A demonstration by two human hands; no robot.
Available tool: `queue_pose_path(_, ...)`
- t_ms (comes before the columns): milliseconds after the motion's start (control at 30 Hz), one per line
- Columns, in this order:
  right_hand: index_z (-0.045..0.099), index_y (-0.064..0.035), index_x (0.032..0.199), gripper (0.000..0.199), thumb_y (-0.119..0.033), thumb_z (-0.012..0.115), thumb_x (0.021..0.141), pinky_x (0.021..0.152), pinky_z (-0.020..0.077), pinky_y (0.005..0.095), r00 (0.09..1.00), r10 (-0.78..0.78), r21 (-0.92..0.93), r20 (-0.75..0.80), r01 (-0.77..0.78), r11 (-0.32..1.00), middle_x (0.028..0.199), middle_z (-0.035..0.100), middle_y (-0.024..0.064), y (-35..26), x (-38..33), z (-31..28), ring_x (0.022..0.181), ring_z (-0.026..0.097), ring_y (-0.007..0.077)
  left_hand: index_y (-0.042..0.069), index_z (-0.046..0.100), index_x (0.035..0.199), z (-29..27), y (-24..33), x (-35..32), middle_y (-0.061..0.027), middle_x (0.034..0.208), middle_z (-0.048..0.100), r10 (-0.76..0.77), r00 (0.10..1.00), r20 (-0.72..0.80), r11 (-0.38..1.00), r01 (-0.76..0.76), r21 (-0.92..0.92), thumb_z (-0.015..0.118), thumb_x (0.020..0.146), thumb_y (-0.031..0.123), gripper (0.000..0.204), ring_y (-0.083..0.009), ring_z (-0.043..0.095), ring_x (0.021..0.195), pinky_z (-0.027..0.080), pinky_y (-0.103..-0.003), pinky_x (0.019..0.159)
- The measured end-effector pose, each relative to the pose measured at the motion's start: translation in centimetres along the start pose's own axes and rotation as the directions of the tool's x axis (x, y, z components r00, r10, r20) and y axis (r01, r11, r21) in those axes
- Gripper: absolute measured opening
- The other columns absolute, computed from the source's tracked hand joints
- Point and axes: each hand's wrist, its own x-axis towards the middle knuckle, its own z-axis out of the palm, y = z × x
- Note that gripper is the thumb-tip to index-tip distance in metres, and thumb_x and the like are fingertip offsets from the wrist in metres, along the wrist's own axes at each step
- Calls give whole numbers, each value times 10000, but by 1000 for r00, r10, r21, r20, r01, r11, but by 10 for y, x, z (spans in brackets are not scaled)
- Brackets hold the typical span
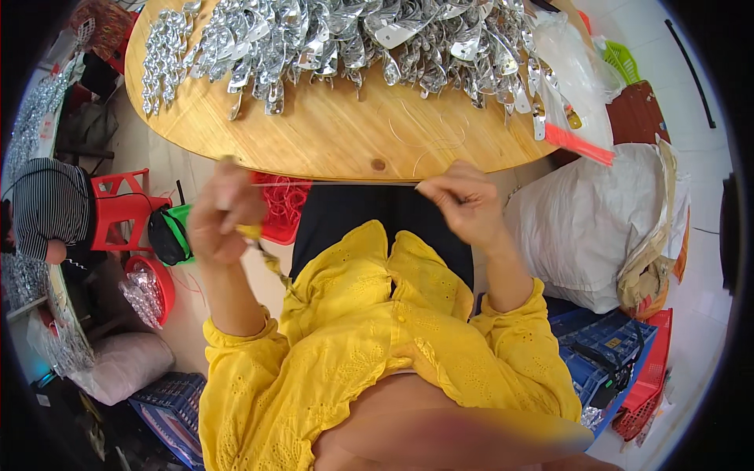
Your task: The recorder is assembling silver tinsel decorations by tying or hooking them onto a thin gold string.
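Note:
A thin, pale thread [338, 184] is stretched nearly level between my hands, just off the table's near edge. My right hand [469, 206] pinches its right end between thumb and forefinger, the other fingers curled. Blurred by motion, my left hand [226, 206] is closed on the left end. Below its fingers dangles a twisted gold-coloured strip [272, 263]; how it is attached cannot be made out. More fine, clear thread [440, 141] curls on the wooden table [314, 149] ahead. Silvery twisted strips [338, 47] lie heaped across the table's far part.
Plastic bags [577, 71] and a red strip [580, 144] lie at the table's right. A large white sack [589, 228] and blue crates [601, 345] stand right. Left are a red stool [122, 212], a red bowl [162, 282] and a seated person in stripes [51, 206].

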Motion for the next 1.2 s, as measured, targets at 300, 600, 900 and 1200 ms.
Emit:
queue_pose_path(300, 602, -12, 732, 87, 19, 624, 654, 473, 329, 233, 934, -336, -107, -124, 324, 940, 602, 526, 44, -25, 48, 11, 526, 436, 137, -11, 566, 868, 3, -55, -4, -112, 1009, 512, -178, 977, 118, 837, 88, 540, 526, 751, 5, 124, -121, 517, 795, 437, -208, 617)
queue_pose_path(600, 582, -54, 863, 261, -2, 619, 610, 613, 396, 293, 808, -557, -262, 194, 590, 764, 772, 558, 65, -9, 80, 12, 669, 509, 217, -33, 428, 1120, -48, -16, -75, 13, 700, 451, -59, 997, -48, 686, 76, 724, 517, 752, 117, 407, -30, 352, 499, 280, -158, 444)
queue_pose_path(900, 579, -72, 910, 305, -152, 621, 619, 672, 376, 318, 791, -501, -453, 351, 612, 649, 850, 514, 91, 38, 52, -39, 767, 466, 243, -4, 487, 1052, -42, 182, 8, 21, 780, 534, 557, 787, -264, 250, 144, 957, 512, 788, 174, 320, -17, 444, 616, 332, -123, 511)
queue_pose_path(1200, 592, -83, 888, 291, -173, 591, 611, 736, 337, 333, 855, -453, -449, 254, 519, 727, 858, 507, 93, 33, 56, -28, 806, 447, 246, -17, 579, 907, -179, 304, 188, -48, 637, 565, 622, 764, -170, -282, 422, 862, 543, 683, 163, 289, -126, 531, 557, 398, -244, 497)
